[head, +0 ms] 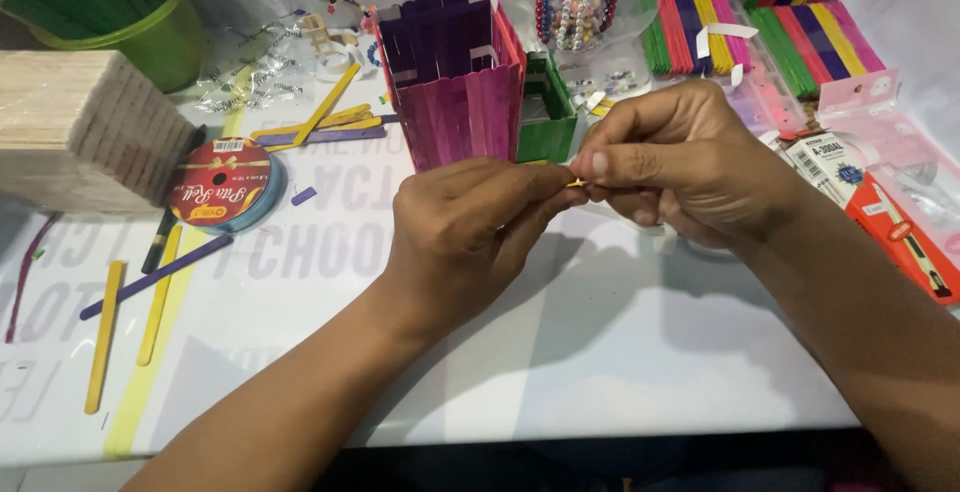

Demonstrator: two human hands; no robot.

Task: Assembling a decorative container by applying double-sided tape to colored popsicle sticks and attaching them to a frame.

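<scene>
Yellow stick (577,183), only a sliver visible, sits pinched at mid-frame between the left hand (468,224) and right hand (678,164), both closed on it, just below a purple stick box (455,82).

I see open white surface (600,352) below and between both forearms, widest free lane there. Straight ahead of left hand (462,232) and right hand (680,167): purple stick box (455,82) with green stick box (548,112) touching its right side, blocks forward pass. Left lane cluttered: ribbon spool (225,184), loose sticks (130,302), wood stick stack (85,132), green cup (130,12). Right edge: red package (890,222), coloured stick bundles (760,37). Bead jar (575,2) at back.
</scene>
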